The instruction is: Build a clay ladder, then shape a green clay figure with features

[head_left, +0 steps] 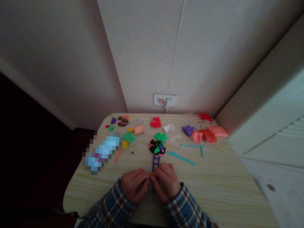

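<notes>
My left hand (136,183) and my right hand (165,182) meet over the table near its front edge, thumb and fingers of each pinched together. Their fingertips touch over the lower part of a purple clay ladder (156,160); whatever sits between them is too small or hidden to name. Above the hands, the ladder's top joins a black clay piece (154,147) decorated with a green clay top (160,137), green leaf shapes, small purple bits and a pink edge. A dark end of the ladder shows below, between my hands.
On the wooden table (214,196), a blue clay strip (181,157) and thin blue sticks (193,145) lie right. Bagged clay includes red (156,122), purple (188,130), orange (208,135) and green (129,137). A brown clay figure (122,121) lies back left, a blurred-out item (103,153) left.
</notes>
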### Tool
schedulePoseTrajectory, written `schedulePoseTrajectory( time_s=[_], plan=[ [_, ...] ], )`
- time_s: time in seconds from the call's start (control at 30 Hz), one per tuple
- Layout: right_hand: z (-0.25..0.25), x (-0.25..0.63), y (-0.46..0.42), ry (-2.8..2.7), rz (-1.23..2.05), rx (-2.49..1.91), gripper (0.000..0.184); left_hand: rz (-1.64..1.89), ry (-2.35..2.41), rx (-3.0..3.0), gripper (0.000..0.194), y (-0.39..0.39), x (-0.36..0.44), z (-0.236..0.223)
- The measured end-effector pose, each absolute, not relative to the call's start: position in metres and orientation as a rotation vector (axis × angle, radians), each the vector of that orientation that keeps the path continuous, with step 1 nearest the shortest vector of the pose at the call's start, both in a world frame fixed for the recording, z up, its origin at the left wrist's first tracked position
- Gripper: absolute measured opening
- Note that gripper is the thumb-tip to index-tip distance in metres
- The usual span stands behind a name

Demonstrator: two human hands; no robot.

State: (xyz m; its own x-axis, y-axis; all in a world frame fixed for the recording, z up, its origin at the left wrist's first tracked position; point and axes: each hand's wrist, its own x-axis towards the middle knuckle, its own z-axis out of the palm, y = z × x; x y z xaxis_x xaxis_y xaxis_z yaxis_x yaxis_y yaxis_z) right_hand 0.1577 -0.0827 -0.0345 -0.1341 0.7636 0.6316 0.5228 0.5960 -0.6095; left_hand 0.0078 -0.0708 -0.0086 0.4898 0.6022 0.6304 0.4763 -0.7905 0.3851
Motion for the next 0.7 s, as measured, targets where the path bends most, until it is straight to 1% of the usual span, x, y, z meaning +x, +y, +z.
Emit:
schedulePoseTrajectory(
  time_s=[0.33,0.4,0.57,0.63,0.7],
  plan=[
    [-0.032,0.162,-0.081,-1.806,0.351,-1.017,0.008,1.199,0.947,2.576,0.017,-0.068,0.006,-0.008],
    [-0.031,0.162,-0.080,-1.818,0.370,-1.020,0.010,1.205,0.947,2.571,0.018,-0.068,0.006,-0.009],
    [-0.029,0.164,-0.078,-1.872,0.319,-1.014,0.027,1.208,0.926,2.560,0.017,-0.067,0.006,-0.010],
    [-0.026,0.167,-0.077,-1.900,0.290,-1.004,0.027,1.211,0.930,2.549,0.017,-0.067,0.005,-0.012],
    [-0.023,0.169,-0.077,-1.901,0.306,-1.022,0.020,1.212,0.938,2.538,0.016,-0.067,0.005,-0.012]
  ],
)
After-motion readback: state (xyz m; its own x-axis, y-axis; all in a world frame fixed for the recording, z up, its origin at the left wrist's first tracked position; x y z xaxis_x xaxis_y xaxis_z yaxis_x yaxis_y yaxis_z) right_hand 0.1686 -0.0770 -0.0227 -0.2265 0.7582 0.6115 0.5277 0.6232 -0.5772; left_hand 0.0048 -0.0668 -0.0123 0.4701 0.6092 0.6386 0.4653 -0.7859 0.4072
